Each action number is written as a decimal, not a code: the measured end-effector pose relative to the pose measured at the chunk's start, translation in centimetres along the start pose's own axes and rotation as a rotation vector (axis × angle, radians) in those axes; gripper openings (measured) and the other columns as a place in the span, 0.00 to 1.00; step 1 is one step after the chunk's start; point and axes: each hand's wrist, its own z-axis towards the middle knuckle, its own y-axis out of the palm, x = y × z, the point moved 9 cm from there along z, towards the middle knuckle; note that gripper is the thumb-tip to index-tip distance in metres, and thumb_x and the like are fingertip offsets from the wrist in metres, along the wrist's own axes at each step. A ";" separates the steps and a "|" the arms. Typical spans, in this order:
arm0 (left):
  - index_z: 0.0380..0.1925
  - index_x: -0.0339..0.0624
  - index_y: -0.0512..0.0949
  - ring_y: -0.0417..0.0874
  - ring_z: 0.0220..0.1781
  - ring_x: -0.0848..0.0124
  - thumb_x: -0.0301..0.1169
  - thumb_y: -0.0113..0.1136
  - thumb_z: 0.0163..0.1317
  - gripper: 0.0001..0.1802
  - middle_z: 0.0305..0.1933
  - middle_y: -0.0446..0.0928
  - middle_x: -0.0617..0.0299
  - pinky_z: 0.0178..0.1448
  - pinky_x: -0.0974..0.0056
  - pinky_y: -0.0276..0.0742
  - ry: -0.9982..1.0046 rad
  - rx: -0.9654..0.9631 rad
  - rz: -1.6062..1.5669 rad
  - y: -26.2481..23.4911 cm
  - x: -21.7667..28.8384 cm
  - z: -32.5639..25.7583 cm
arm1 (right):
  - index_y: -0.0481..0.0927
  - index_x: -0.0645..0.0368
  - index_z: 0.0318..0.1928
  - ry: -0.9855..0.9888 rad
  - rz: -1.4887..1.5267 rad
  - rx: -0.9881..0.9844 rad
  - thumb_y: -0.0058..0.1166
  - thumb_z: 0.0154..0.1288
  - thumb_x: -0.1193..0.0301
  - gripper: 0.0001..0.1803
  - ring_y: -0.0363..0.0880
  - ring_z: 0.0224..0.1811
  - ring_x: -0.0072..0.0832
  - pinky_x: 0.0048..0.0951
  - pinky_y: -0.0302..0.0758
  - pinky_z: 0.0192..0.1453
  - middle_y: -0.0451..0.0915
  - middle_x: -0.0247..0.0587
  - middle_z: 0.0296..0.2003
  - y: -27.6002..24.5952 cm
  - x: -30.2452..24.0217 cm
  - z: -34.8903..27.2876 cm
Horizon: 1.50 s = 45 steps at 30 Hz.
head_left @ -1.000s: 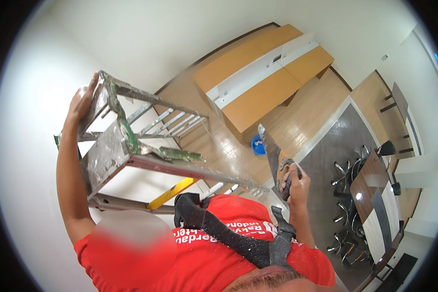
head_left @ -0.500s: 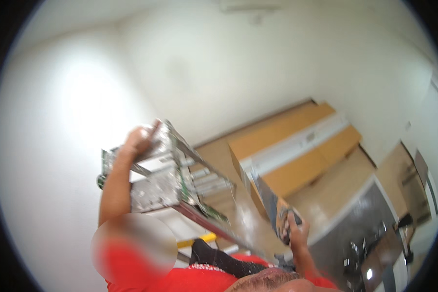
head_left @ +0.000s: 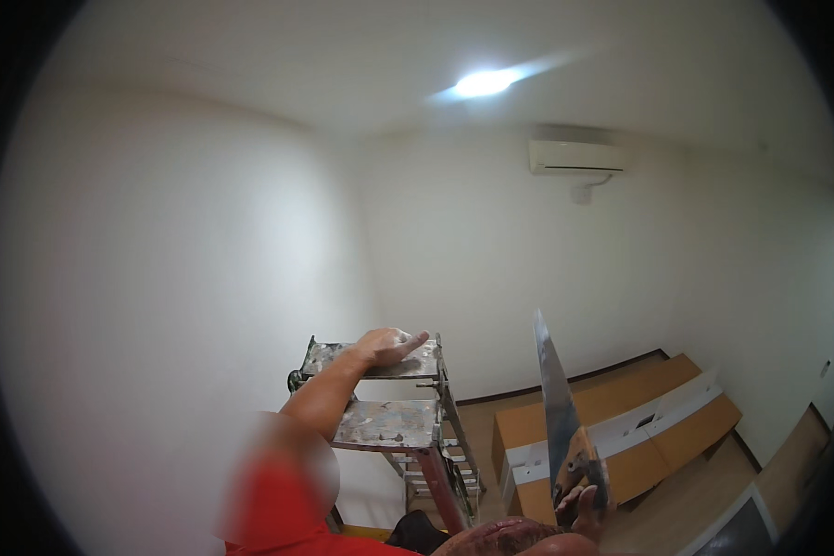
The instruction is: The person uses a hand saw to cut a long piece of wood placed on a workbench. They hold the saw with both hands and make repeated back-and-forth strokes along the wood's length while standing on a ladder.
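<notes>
My left hand (head_left: 389,347) is on the top of a paint-spattered stepladder (head_left: 389,422), fingers curled over its far edge and thumb stretched to the right. White dust or plaster marks its knuckles. At the lower right my right hand (head_left: 584,511) is closed round the handle of a handsaw (head_left: 558,412). Its grey, tapering blade points up, toothed edge hard to make out. The handle end looks orange-brown and black. Saw and hand are apart from the ladder, in front of the cardboard box in the picture.
A long cardboard box (head_left: 649,380) with a white band lies on the floor beyond the saw. White walls (head_left: 185,278) meet in a corner behind the ladder. An air conditioner (head_left: 576,157) hangs high on the far wall, and a lit ceiling lamp (head_left: 484,83) shines above.
My view has tilted up, bringing the ceiling lamp and air conditioner into sight. The saw has swung from leaning left to nearly upright. My left hand stays at the ladder top.
</notes>
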 end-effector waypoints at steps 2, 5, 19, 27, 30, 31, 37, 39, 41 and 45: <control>0.57 0.42 0.83 0.79 0.64 0.50 0.75 0.27 0.68 0.51 0.59 0.81 0.45 0.69 0.52 0.71 -0.018 -0.020 -0.018 -0.1 -0.1 -0.1 | 0.65 0.59 0.66 0.070 0.012 -0.033 0.61 0.71 0.51 0.34 0.74 0.20 0.26 0.31 0.74 0.23 0.75 0.39 0.24 1.1 -0.9 0.0; 0.59 0.43 0.81 0.77 0.66 0.51 0.75 0.29 0.67 0.50 0.60 0.81 0.45 0.70 0.53 0.70 -0.015 -0.053 -0.015 0.5 -0.6 0.2 | 0.73 0.62 0.56 -0.052 -0.030 -0.223 0.60 0.69 0.45 0.33 0.72 0.18 0.22 0.26 0.69 0.20 0.73 0.34 0.20 7.0 -7.1 -1.2; 0.77 0.28 0.45 0.56 0.81 0.47 0.58 0.63 0.63 0.59 0.79 0.50 0.33 0.78 0.50 0.59 0.854 0.888 -0.763 -29.1 23.1 -12.1 | 0.68 0.88 0.61 -1.123 -0.255 -0.302 0.60 0.68 0.63 0.36 0.83 0.23 0.25 0.26 0.80 0.31 0.83 0.43 0.25 22.1 -17.8 -3.6; 0.75 0.27 0.52 0.77 0.47 0.64 0.41 0.67 0.48 0.56 0.43 0.74 0.55 0.55 0.59 0.74 1.021 0.847 -0.919 -35.8 29.0 -14.7 | 0.71 0.87 0.57 -1.298 -0.260 -0.299 0.56 0.70 0.63 0.32 0.84 0.23 0.28 0.26 0.80 0.28 0.83 0.52 0.28 26.5 -20.3 -4.8; 0.75 0.31 0.57 0.73 0.35 0.72 0.36 0.63 0.48 0.52 0.33 0.71 0.62 0.39 0.65 0.74 1.084 0.914 -0.964 -36.1 29.3 -15.2 | 0.73 0.84 0.53 -1.320 -0.370 -0.374 0.54 0.71 0.63 0.28 0.84 0.23 0.30 0.27 0.81 0.27 0.84 0.57 0.33 27.1 -20.5 -5.1; 0.75 0.32 0.58 0.73 0.34 0.73 0.35 0.63 0.48 0.51 0.33 0.71 0.63 0.38 0.65 0.73 1.098 0.940 -0.959 -36.2 29.0 -15.3 | 0.74 0.82 0.50 -1.332 -0.376 -0.383 0.54 0.71 0.63 0.26 0.84 0.23 0.30 0.27 0.81 0.27 0.84 0.58 0.34 27.0 -20.1 -5.2; 0.74 0.34 0.62 0.73 0.36 0.72 0.35 0.61 0.47 0.48 0.31 0.71 0.63 0.40 0.64 0.73 1.136 1.008 -0.919 -36.2 29.5 -18.0 | 0.78 0.74 0.39 -1.387 -0.225 -0.353 0.53 0.71 0.64 0.19 0.81 0.21 0.29 0.25 0.78 0.24 0.82 0.47 0.29 25.9 -19.0 -5.0; 0.73 0.34 0.62 0.73 0.38 0.72 0.35 0.60 0.48 0.48 0.31 0.71 0.63 0.44 0.63 0.72 1.158 1.030 -0.928 -36.2 29.5 -17.9 | 0.78 0.72 0.37 -1.324 -0.165 -0.406 0.54 0.71 0.63 0.18 0.80 0.20 0.28 0.25 0.78 0.23 0.80 0.43 0.25 26.4 -20.4 -5.6; 0.73 0.29 0.57 0.63 0.54 0.65 0.32 0.58 0.49 0.48 0.47 0.63 0.53 0.58 0.62 0.64 1.192 0.985 -0.949 -36.2 29.5 -18.3 | 0.77 0.71 0.36 -1.265 -0.105 -0.454 0.54 0.71 0.63 0.18 0.79 0.20 0.28 0.26 0.78 0.23 0.79 0.42 0.24 27.0 -21.3 -6.0; 0.73 0.17 0.48 0.48 0.84 0.50 0.26 0.54 0.51 0.49 0.80 0.49 0.33 0.81 0.61 0.50 1.274 0.991 -0.962 -36.3 30.2 -20.1 | 0.75 0.73 0.35 -1.230 0.039 -0.483 0.55 0.72 0.63 0.20 0.77 0.20 0.26 0.26 0.78 0.23 0.76 0.41 0.23 27.1 -21.9 -6.3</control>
